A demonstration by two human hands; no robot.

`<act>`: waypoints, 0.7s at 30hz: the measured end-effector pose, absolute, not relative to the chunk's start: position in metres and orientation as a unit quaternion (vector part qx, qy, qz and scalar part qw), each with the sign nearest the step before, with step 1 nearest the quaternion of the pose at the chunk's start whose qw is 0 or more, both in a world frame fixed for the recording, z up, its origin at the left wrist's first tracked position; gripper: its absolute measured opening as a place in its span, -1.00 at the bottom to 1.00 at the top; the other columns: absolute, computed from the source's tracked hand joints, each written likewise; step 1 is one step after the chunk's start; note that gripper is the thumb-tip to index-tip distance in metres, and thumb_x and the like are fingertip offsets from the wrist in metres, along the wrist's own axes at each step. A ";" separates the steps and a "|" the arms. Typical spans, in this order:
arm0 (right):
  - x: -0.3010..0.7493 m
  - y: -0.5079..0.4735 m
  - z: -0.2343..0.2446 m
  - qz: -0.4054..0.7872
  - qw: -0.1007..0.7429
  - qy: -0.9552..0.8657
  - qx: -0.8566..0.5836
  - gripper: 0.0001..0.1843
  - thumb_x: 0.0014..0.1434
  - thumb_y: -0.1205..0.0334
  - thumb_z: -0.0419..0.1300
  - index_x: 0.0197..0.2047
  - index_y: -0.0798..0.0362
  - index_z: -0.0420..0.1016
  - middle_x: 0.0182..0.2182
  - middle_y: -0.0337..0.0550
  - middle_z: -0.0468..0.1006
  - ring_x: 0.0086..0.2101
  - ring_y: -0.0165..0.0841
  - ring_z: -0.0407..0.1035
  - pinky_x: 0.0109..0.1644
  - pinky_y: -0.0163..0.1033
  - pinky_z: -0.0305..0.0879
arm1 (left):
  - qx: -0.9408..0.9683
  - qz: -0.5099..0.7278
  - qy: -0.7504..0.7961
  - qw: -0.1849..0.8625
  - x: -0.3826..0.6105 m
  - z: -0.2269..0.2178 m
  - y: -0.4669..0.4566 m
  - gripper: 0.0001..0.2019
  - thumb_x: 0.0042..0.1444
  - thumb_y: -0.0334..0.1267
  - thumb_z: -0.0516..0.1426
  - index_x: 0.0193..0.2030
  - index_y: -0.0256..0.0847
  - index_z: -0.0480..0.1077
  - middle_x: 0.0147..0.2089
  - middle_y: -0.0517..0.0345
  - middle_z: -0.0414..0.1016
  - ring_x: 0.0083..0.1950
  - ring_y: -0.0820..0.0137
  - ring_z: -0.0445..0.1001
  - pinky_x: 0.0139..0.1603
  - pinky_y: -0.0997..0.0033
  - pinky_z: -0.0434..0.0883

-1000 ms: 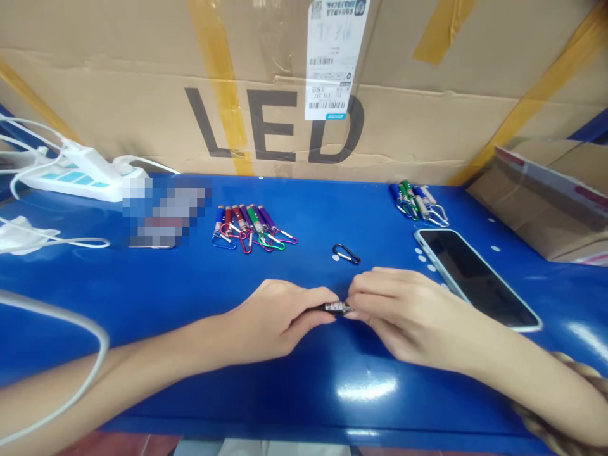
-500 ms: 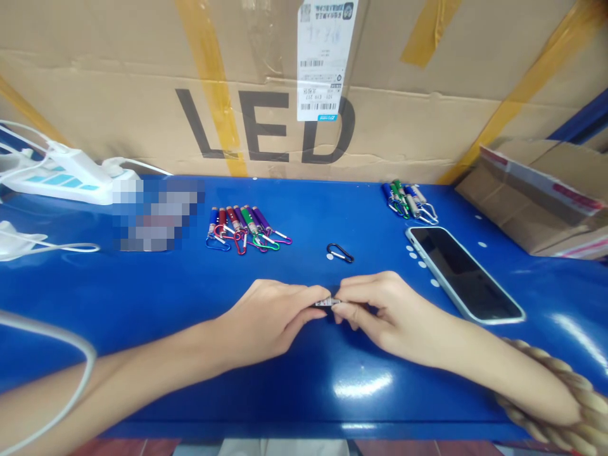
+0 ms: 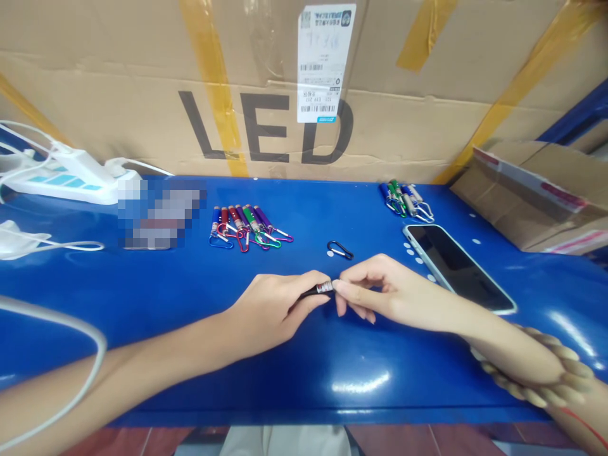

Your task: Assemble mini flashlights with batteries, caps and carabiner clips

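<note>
My left hand (image 3: 280,307) is closed around a slim black mini flashlight (image 3: 324,287) with a white label near its end. The thumb and index finger of my right hand (image 3: 380,291) pinch the right end of the flashlight, and the other fingers curl loosely below. Whether a small part sits inside that pinch is hidden. Just beyond my hands lies a black carabiner clip (image 3: 340,249) beside a small white dot. Several coloured mini flashlights (image 3: 243,218) with carabiners lie in a row farther left.
A second group of mini flashlights (image 3: 405,199) lies at the back right, near a phone (image 3: 460,269) and an open cardboard box (image 3: 527,196). A large carton (image 3: 403,120) stands behind the blue table (image 3: 199,386). At left are a power strip (image 3: 61,180) and a white cable (image 3: 97,335).
Both hands have risen slightly on the table. My right hand has turned and its fingers have opened out somewhat, so more of the black flashlight and its label shows.
</note>
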State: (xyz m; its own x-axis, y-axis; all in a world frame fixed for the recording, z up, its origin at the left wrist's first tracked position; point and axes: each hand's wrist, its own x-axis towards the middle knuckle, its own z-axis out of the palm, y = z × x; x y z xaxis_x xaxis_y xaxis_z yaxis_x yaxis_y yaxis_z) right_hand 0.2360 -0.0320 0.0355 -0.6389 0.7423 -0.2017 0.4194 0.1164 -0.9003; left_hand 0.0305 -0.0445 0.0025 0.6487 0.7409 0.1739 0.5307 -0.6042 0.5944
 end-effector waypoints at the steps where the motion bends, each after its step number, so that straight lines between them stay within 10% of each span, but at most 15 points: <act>1: 0.237 -0.031 0.035 0.533 0.152 -0.734 -0.392 -0.59 0.17 -0.03 0.11 -0.47 0.14 0.49 -0.63 -0.28 0.37 -0.62 -0.53 0.22 -0.56 -0.44 0.17 | 0.870 0.204 0.369 0.256 0.031 0.002 -0.044 -0.77 0.29 -0.20 -0.09 -0.13 -0.10 0.37 -0.23 0.26 0.57 -0.33 0.48 0.50 -0.32 0.55 0.29; 11: 0.228 -0.040 0.031 0.405 0.169 -0.817 -0.374 -0.61 0.22 0.07 0.08 -0.52 0.14 0.48 -0.66 -0.29 0.32 -0.62 -0.56 0.14 -0.55 -0.42 0.06 | 0.919 0.184 0.334 0.098 0.029 -0.003 -0.045 -0.70 0.31 -0.22 -0.16 -0.16 -0.15 0.39 -0.33 0.20 0.55 -0.39 0.40 0.50 -0.39 0.47 0.27; 21: 0.224 -0.044 0.036 0.744 0.193 -0.537 -0.346 -0.60 0.20 0.01 0.09 -0.54 0.12 0.33 -0.78 -0.46 0.03 -0.77 -0.57 0.04 -0.68 -0.43 0.02 | 0.895 0.260 0.345 0.111 0.030 -0.001 -0.049 -0.71 0.32 -0.23 -0.15 0.03 -0.11 0.31 -0.26 0.23 0.55 -0.28 0.45 0.51 -0.27 0.52 0.34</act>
State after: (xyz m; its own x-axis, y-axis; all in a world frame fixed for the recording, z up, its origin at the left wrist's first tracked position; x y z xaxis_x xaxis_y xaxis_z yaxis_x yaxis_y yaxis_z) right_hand 0.2239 -0.0444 0.0362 -0.6853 0.6599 -0.3080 0.0845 -0.3480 -0.9337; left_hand 0.0303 -0.0488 -0.0012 0.6269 0.6749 0.3893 0.5590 -0.7376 0.3787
